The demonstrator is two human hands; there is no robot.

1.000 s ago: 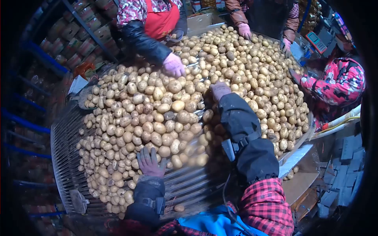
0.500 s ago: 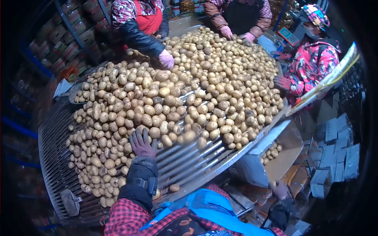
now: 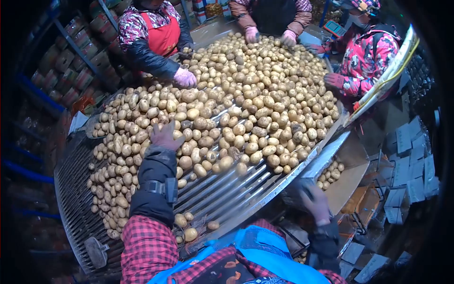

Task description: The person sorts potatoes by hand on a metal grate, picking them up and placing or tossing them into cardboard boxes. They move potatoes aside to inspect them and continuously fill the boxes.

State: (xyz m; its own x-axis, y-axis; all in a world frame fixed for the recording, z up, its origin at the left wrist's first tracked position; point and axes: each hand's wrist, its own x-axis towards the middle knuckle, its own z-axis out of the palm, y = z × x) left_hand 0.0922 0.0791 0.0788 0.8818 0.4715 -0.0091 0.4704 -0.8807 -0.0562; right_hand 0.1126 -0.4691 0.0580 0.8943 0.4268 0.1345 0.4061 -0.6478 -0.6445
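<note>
My left hand [image 3: 165, 136] lies on the heap of potatoes [image 3: 265, 102], its gloved fingers spread and the palm down. The potatoes cover much of a slatted metal sorting table [image 3: 227, 184]. Down at the right, my gloved right hand [image 3: 316, 202] is at the near side of an open cardboard box [image 3: 352, 175], fingers stretched out and slightly blurred. Some potatoes [image 3: 331, 174] lie inside that box. A few loose potatoes [image 3: 190, 234] rest on the slats beside my left forearm.
Across the table, a person in a red apron [image 3: 161, 35] and others in gloves reach to the potatoes. One more person [image 3: 373, 57] stands at the right, by a raised metal edge [image 3: 388, 75]. A flat scoop-like piece [image 3: 96, 252] lies at the lower left. Folded boxes [image 3: 411, 156] are stacked at right.
My left hand has moved forward over the potatoes. My right hand has come up to the box. More loose potatoes show beside my left forearm, and the view has shifted.
</note>
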